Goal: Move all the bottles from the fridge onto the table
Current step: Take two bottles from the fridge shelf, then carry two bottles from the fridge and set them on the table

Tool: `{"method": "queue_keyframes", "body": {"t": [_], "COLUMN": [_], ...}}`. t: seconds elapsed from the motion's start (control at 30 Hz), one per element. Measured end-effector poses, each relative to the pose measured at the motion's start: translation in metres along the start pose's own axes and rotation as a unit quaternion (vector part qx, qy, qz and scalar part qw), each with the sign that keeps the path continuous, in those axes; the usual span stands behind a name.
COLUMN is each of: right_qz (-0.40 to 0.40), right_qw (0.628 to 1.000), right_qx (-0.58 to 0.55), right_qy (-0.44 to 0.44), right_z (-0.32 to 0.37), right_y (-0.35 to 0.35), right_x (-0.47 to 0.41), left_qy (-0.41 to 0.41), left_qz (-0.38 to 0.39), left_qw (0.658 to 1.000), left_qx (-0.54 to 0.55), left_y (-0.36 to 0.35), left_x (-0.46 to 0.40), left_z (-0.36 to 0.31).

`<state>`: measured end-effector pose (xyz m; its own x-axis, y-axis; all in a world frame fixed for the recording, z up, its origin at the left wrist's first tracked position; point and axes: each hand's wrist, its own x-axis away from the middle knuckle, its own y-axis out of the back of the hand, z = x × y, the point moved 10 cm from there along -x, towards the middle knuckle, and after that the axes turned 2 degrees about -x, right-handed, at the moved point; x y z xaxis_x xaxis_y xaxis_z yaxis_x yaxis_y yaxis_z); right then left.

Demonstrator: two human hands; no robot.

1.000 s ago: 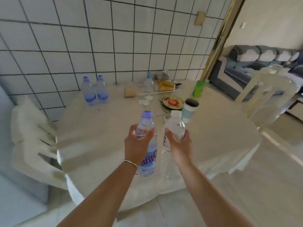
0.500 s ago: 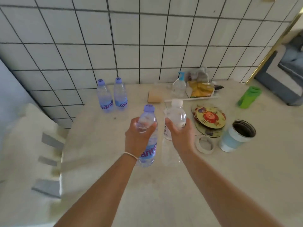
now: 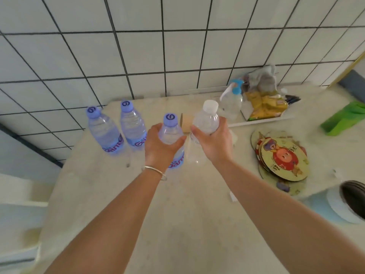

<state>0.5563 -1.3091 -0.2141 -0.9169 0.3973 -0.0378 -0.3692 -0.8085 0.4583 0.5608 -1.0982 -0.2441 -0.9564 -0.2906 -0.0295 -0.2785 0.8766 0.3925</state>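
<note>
Head view: both bottles upright over the table [image 3: 177,214], left hand [image 3: 160,149] gripping the purple-capped bottle [image 3: 170,131], right hand [image 3: 215,143] gripping the white-capped bottle [image 3: 207,117], standing pair [image 3: 118,131] just left.

A wall of white square tiles [image 3: 177,46] with dark grout lines filled the upper half of the view, catching soft, even light. Below it ran a pale cream table top [image 3: 187,224], faintly mottled, its far edge meeting the tiles. Off to the left, a dark strip [image 3: 29,143] cut diagonally across the tiling, with a pale bluish surface [image 3: 17,161] under it. Down in the lower left corner sat something white and blurred [image 3: 17,204], too smeared to make out. At the far right edge, a gold-toned frame [image 3: 347,70] rose at a slant, and a grey-blue patch [image 3: 353,82] showed just beyond it.
</note>
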Motion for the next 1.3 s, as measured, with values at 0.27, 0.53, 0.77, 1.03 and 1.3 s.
{"method": "queue_keyframes", "body": {"t": [0.27, 0.53, 0.77, 1.03, 1.3], "right_qz": [0.016, 0.029, 0.033, 0.033, 0.153], "right_qw": [1.000, 0.999, 0.999, 0.998, 0.975], "right_qx": [-0.010, 0.017, 0.009, -0.006, -0.032], "right_qy": [0.008, 0.026, 0.028, 0.049, 0.159], "right_z": [-0.012, -0.026, -0.027, -0.002, 0.049], "right_y": [-0.044, -0.058, -0.059, -0.015, 0.021], "right_x": [-0.040, -0.058, -0.059, -0.034, 0.067], "left_qy": [-0.045, -0.072, -0.049, 0.041, -0.034], "left_qz": [-0.046, -0.081, -0.044, 0.026, -0.018], "left_qw": [0.998, 0.994, 0.998, 0.997, 0.996], "left_qx": [-0.003, 0.002, -0.006, -0.055, -0.079], "left_y": [-0.014, -0.022, -0.025, -0.015, 0.072], "left_x": [-0.049, -0.065, -0.067, -0.026, 0.079], "left_z": [0.007, 0.010, 0.020, 0.016, -0.048]}}
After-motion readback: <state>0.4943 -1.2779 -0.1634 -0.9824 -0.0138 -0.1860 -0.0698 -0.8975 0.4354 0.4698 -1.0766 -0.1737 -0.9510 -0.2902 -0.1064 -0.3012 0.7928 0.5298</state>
